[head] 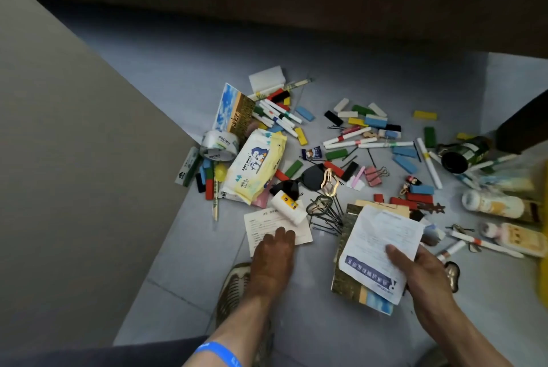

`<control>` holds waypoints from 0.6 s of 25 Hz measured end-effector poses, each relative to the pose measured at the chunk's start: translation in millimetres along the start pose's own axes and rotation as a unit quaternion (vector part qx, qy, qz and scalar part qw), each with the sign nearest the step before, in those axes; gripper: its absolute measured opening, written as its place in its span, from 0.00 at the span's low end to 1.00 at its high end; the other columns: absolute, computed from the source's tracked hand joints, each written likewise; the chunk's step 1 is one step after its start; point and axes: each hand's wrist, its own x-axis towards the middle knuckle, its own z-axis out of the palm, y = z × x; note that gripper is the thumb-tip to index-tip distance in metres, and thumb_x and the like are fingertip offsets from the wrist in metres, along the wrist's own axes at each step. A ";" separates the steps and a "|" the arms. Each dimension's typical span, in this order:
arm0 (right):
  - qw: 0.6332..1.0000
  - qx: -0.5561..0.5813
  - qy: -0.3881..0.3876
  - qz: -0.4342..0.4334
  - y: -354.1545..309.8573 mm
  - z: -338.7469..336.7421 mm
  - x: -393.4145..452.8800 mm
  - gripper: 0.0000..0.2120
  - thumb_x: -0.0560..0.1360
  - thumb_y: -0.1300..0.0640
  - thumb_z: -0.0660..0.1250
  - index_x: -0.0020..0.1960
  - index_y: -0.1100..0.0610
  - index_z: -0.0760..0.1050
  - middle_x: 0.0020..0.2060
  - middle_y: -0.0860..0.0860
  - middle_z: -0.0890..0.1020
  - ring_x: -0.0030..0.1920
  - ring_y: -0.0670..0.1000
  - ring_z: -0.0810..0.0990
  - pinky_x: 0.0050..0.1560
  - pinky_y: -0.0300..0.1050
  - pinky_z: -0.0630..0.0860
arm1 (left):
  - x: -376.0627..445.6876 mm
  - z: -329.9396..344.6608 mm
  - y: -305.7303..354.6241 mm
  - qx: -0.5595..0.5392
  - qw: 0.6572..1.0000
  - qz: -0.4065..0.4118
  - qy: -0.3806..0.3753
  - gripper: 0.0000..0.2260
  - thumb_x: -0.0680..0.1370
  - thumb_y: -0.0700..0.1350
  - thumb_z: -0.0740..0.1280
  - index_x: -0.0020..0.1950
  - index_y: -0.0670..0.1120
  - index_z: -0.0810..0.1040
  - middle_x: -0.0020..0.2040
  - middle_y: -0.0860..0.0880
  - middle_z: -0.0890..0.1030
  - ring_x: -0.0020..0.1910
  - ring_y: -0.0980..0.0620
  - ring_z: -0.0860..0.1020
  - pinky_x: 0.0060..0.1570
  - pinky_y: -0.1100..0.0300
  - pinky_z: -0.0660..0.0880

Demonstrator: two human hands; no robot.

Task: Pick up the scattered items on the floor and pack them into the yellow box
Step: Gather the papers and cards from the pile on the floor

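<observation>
Right now the printed slip (277, 225) lies flat on the floor (184, 271) straight ahead of the left hand (274, 251), whose fingers rest stretched out on its near edge and pin it down without curling round it. Its long side runs left to right across the view, and a small white bottle (289, 206) sits on its far corner, so my guess is the slip has to be dragged toward the person or the bottle lifted off first. The left hand is plainly the nearer one; it already touches the paper.

The right hand (415, 274) is busy: thumb on top, fingers under, it grips a white leaflet (382, 245) stacked on a thin booklet (353, 251), both raised and tilted over the floor to the right of the slip.

The yellow box (544, 262) shows only as a blurred yellow edge at the far right, beyond the right hand, so anything gathered must travel rightward.

Farther out the scatter spreads: a pack of baby wipes (256, 166), a tape roll (220, 145), sunglasses (302, 178), hair clips and black hairpins (326, 218) just beyond the slip, white markers (367, 141), coloured blocks (375, 120), pink binder clips (374, 174), and two bottles (492, 203) near the box.
</observation>
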 end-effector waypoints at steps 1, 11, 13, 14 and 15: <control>1.000 -0.009 0.000 0.000 -2.2 1.2 -0.4 0.09 0.76 0.63 0.69 0.55 0.55 0.80 0.48 0.54 0.86 0.45 0.58 0.86 0.39 0.49 0.81 | -0.1 -5.6 1.8 -0.007 1.000 0.005 -0.005 0.11 0.70 0.38 0.70 0.51 0.45 0.80 0.46 0.45 0.81 0.39 0.43 0.81 0.33 0.53 0.76; 0.999 -0.031 -0.022 -0.002 -21.1 16.7 -5.2 0.08 0.76 0.63 0.68 0.53 0.53 0.80 0.44 0.51 0.87 0.40 0.52 0.86 0.30 0.42 0.79 | 14.3 -67.9 -1.6 -0.166 0.969 -0.024 0.183 0.15 0.64 0.33 0.66 0.50 0.43 0.77 0.48 0.44 0.79 0.48 0.42 0.75 0.48 0.50 0.73; 1.000 -0.020 -0.016 -0.012 -27.9 18.7 -6.5 0.08 0.76 0.63 0.69 0.53 0.53 0.81 0.45 0.51 0.87 0.40 0.52 0.86 0.29 0.40 0.78 | 15.4 -81.6 3.3 -0.256 0.944 -0.051 0.201 0.16 0.66 0.34 0.64 0.51 0.45 0.77 0.47 0.47 0.77 0.45 0.47 0.74 0.45 0.56 0.72; 1.000 -0.015 -0.005 -0.020 -31.3 19.3 -5.6 0.08 0.76 0.63 0.69 0.52 0.52 0.81 0.45 0.51 0.87 0.40 0.51 0.86 0.29 0.39 0.78 | 17.9 -89.6 5.8 -0.315 0.923 -0.082 0.203 0.14 0.67 0.35 0.65 0.50 0.47 0.77 0.44 0.50 0.77 0.43 0.51 0.73 0.42 0.59 0.71; 0.999 -0.008 0.006 -0.030 -35.2 20.2 -4.6 0.09 0.76 0.63 0.69 0.52 0.52 0.81 0.46 0.50 0.87 0.41 0.51 0.86 0.31 0.40 0.79 | 22.5 -97.2 7.6 -0.376 0.897 -0.125 0.197 0.11 0.67 0.36 0.65 0.46 0.49 0.78 0.41 0.52 0.77 0.39 0.53 0.73 0.38 0.62 0.71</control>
